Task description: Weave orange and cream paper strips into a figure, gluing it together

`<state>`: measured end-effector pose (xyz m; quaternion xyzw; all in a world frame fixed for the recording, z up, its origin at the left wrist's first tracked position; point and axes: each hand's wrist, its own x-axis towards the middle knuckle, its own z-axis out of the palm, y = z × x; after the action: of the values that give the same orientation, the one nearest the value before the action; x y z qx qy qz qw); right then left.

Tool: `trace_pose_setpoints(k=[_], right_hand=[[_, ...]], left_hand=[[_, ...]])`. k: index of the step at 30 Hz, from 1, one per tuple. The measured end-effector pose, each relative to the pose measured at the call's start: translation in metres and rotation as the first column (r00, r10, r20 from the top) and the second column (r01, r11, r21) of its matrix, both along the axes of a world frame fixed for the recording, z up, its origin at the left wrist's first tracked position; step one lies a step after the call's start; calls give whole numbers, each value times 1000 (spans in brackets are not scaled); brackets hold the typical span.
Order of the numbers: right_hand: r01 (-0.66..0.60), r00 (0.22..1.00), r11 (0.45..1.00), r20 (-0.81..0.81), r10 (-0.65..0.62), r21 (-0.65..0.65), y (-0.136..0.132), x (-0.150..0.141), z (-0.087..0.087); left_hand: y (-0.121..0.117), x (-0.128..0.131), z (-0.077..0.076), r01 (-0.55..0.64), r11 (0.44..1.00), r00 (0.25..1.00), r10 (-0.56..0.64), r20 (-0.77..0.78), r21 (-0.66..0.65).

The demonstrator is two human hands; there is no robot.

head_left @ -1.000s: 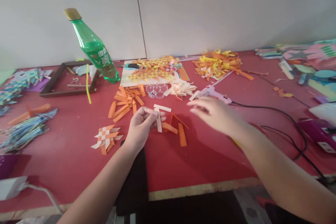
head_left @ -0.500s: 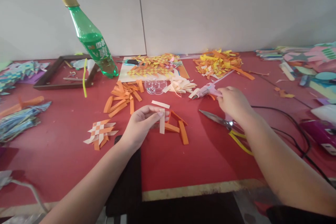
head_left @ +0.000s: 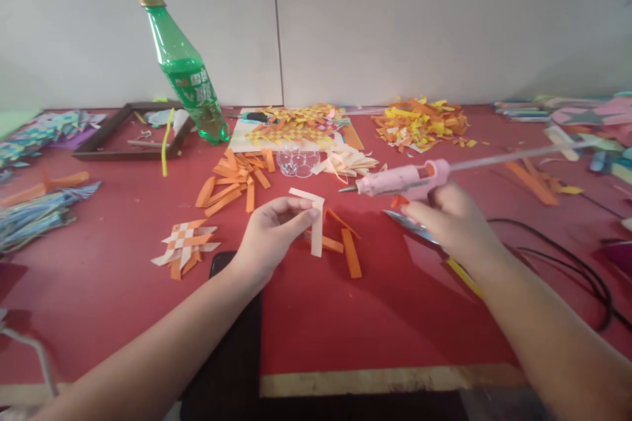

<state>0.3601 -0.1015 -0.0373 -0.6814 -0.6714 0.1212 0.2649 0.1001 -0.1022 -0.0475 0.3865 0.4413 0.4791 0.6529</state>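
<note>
Between thumb and fingers, my left hand (head_left: 276,233) pinches a cream paper strip (head_left: 316,237) that hangs downward. Another cream strip (head_left: 302,195) shows just behind its top end; whether the two touch I cannot tell. My right hand (head_left: 451,217) is wrapped round the handle of a pink glue gun (head_left: 395,181), its nozzle pointing left toward the strips. A long clear glue stick (head_left: 513,155) juts from the gun's back. Below the gun lie pliers or scissors (head_left: 464,276) with yellow handles, partly hidden by my right hand. Orange strips (head_left: 351,253) rest beside my left hand.
A woven orange-and-cream piece (head_left: 185,243) lies left of my hand. Piles of orange strips (head_left: 232,181), cream strips (head_left: 348,161) and yellow-orange scraps (head_left: 419,122) spread behind. A green bottle (head_left: 190,89) leans near a dark frame (head_left: 83,154). Black cable (head_left: 557,240) runs at right.
My right hand reached the glue gun on the table, gripped it and lifted it. My left hand keeps hold of the cream strip, which has shifted slightly right.
</note>
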Motion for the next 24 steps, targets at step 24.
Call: trace_pose_setpoints(k=[24], right_hand=[[-357,913,888,-94,398,291,-25,-25,-12]], left_hand=[[-8,-7,-8,-48,998,993,44,-107,-37]])
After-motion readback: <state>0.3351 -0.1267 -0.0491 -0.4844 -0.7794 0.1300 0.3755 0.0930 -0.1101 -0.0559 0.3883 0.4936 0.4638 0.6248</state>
